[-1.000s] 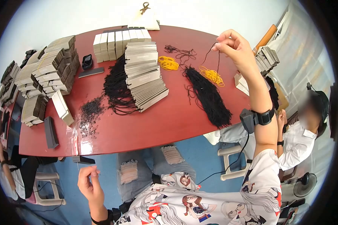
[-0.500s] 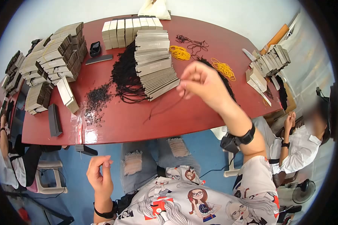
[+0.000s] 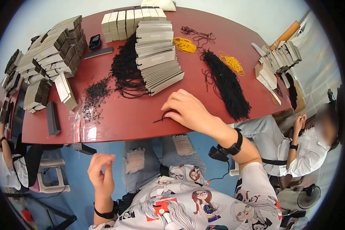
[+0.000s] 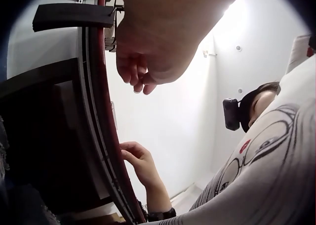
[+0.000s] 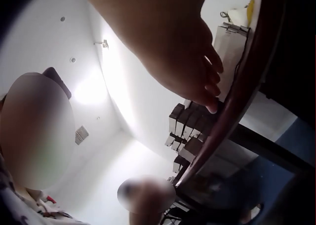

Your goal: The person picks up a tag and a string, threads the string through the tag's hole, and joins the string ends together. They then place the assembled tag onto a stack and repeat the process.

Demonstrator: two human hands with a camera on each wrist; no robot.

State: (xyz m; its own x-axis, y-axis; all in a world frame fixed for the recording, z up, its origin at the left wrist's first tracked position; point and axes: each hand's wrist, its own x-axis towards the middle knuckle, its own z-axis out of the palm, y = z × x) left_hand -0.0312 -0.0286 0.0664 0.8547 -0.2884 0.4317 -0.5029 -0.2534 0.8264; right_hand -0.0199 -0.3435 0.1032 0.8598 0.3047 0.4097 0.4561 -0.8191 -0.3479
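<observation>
In the head view my right hand (image 3: 188, 109) is low over the front of the red table (image 3: 138, 119), pinching a thin black cord (image 3: 160, 119) whose end sticks out to the left. My left hand (image 3: 101, 170) hangs in front of the table edge, fingers loosely curled and nothing visible in them. Just beyond it, a dark strip-shaped block (image 3: 84, 148) with a thin metal pin juts from the edge. The left wrist view shows this dark block (image 4: 74, 16) above and left of the hand. Right of my right hand lies a thick bundle of black cords (image 3: 228, 86).
A long row of grey tags (image 3: 157, 57) with black strings stands mid-table. Yellow rubber bands (image 3: 230, 63) lie near the cord bundle. Small black pieces (image 3: 97, 92) are scattered to the left, before tall tag stacks (image 3: 57, 50). Another person (image 3: 304, 147) sits at the right.
My right hand has come down and left from above the cord bundle to the table's front, carrying the black cord. The left hand keeps its pose; the head view has shifted slightly.
</observation>
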